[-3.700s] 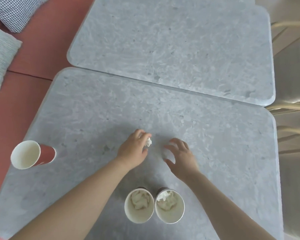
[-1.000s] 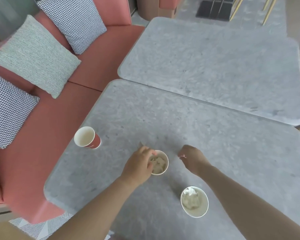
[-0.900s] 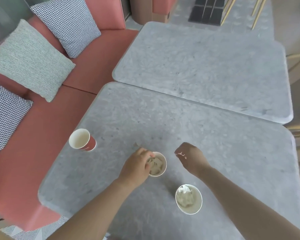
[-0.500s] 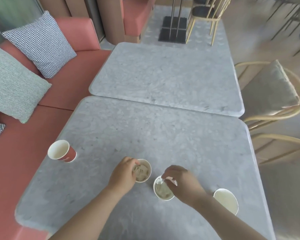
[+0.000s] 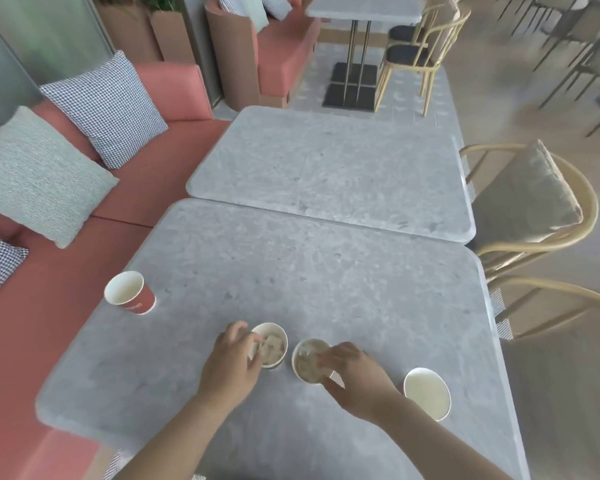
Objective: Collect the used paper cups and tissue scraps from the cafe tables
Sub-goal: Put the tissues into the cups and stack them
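Tissue scraps are judged to be in the course of being packed into cups on the grey counter. The left hand is curled into the mouth of one tissue-filled cup; whether rim or tissue is pinched cannot be told. The second tissue-filled cup, just beside it, is gripped at the rim by the right hand. An empty white cup stands near the right wrist, and a red paper cup well apart to the left. Nesting is probably called for next, with the cups kept upright.
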A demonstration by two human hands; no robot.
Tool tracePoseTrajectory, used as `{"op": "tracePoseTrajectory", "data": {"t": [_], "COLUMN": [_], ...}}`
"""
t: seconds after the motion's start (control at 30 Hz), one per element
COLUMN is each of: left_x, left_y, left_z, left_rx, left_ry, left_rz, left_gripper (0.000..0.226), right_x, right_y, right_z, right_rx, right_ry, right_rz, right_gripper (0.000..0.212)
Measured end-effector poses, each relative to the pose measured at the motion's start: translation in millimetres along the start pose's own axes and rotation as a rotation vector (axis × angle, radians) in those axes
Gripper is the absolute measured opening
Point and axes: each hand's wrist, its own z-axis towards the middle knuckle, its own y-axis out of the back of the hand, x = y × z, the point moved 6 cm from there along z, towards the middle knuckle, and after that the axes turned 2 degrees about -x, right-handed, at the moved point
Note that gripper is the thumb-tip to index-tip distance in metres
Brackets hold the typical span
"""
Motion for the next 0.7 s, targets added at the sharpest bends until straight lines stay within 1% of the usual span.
{"op": "tracePoseTrajectory", "data": {"t": [0.07,0.13,0.17,0.23,0.27,0.33,0.37,0.43,0.53,0.7], "left_x": [-6.9,-11.2,-13.4,-25.1,-31.5,-43.4,-48.9,-60.7,-86.6,-146.6], "left_y": [-1.6,-8.8,-11.6,-10.2,-8.1,-3.1,-1.6,-5.1,-16.9,-31.8], "left_z": [-8.8,-15.2,-16.7,-19.1,-19.9,-22.5,-23.9,-26.2,-26.9,-27.1], "left_rx": [-0.003,0.062,0.102,0.132,0.123,0.060,0.015,-0.014,-0.012,0.019], "left_ry": [-0.035,-0.070,-0.087,-0.141,-0.176,-0.234,-0.244,-0.265,-0.286,-0.348], "left_rz": [0.003,0.061,0.123,0.257,0.313,0.383,0.378,0.320,0.191,-0.009], "left_gripper": [0.017,0.024,0.028,0.026,0.025,0.032,0.034,0.027,0.004,0.009], "right_x": [-1.4,-3.4,-4.4,-5.7,-7.0,-10.8,-13.1,-19.4,-28.0,-40.4], "right_y": [-2.3,-7.5,-10.2,-11.2,-8.7,1.1,7.6,21.9,47.4,93.9], "right_z": [3.4,3.9,2.7,-1.8,-4.4,-10.9,-15.2,-27.2,-51.4,-97.9], "right_rx": [0.021,0.066,0.087,0.085,0.060,-0.006,-0.034,-0.081,-0.196,-0.426], "right_ry": [0.001,-0.001,0.000,-0.002,-0.012,-0.035,-0.041,-0.040,-0.035,-0.069], "right_rz": [-0.021,-0.043,-0.056,-0.082,-0.081,-0.059,-0.045,-0.004,0.041,0.026], "right_gripper": [0.033,0.039,0.039,0.028,0.022,0.019,0.020,0.018,0.013,0.011]}}
